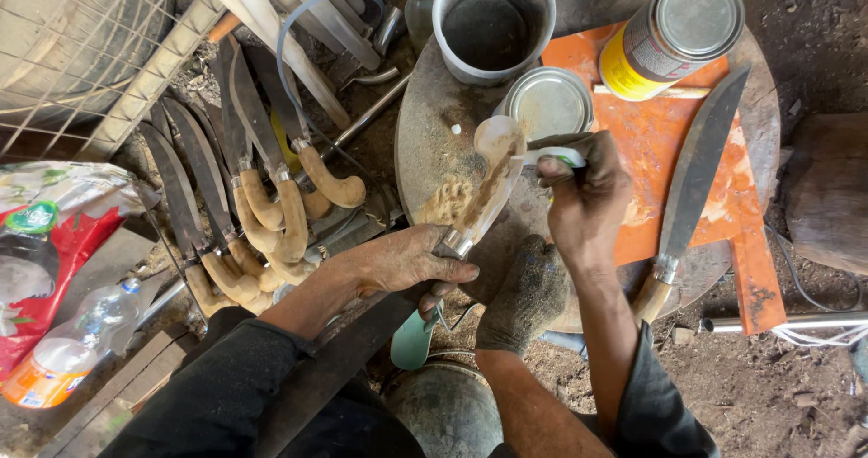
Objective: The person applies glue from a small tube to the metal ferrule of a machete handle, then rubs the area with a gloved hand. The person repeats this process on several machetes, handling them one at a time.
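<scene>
Round wooden block [425,141], left hand [398,261] gripping knife handle [488,196], right hand [583,191] above it pinching small stick [550,141]

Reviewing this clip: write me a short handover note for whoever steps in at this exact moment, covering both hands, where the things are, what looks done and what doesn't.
Left hand: grips the knife at the metal collar, its wooden handle pointing up over the round work block.
Right hand: holds a small tool against the handle's upper end.
Nearby: open tin just above the handle, grey bucket, yellow can, a second knife on the orange board, a grey glove on the block.
Done: a stack of handled knives lies to the left.
Left: the held handle looks pale and dusty, apparently unfinished.
</scene>
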